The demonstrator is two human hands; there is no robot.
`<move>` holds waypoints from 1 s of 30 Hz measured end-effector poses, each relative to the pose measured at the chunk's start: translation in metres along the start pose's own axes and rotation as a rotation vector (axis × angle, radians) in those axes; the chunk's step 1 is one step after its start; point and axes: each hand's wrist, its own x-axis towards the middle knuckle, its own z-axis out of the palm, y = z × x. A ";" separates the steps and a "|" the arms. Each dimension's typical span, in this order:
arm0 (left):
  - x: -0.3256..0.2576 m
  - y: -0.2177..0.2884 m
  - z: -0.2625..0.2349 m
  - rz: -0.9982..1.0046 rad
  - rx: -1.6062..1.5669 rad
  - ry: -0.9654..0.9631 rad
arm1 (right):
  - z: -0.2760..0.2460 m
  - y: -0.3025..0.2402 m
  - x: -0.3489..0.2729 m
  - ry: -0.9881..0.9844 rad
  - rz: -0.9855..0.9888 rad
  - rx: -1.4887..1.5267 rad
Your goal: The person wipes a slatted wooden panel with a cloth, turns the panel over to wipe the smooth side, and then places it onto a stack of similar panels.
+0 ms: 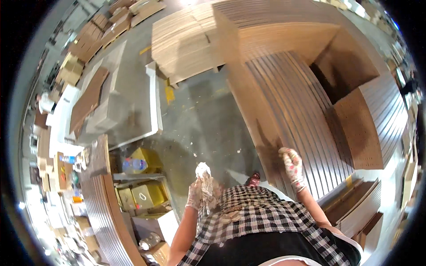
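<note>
My left hand [194,196], in a pale patterned glove, is closed around a crumpled whitish rag [206,189] in front of my checked apron [257,208]. The rag's white upper end sticks up past my fingers. My right hand [293,169] wears a white glove with red marks. It is by the near left edge of a large brown stack with dark stripes [297,111], its fingers loosely bent and apparently holding nothing. Whether it touches the stack I cannot tell.
Open brown cardboard boxes [359,124] rest on the striped stack. Flat cardboard [184,48] is piled on a pallet ahead. At left are a grey-topped table [137,106], yellow bins [153,193] on a shelf, and a striped brown panel stack [104,213]. Grey floor [204,128] lies between.
</note>
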 end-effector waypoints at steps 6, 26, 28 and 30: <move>-0.074 0.039 0.034 0.253 0.242 0.146 | 0.037 -0.018 0.015 -0.401 0.124 0.003; -0.302 0.176 -0.103 0.588 -0.219 0.853 | 0.351 -0.256 -0.141 -1.453 -0.595 0.077; -0.316 0.168 -0.148 0.545 -0.285 1.043 | 0.376 -0.284 -0.154 -1.495 -0.694 0.091; -0.322 0.164 -0.187 0.568 -0.370 1.208 | 0.416 -0.284 -0.190 -1.420 -1.174 0.158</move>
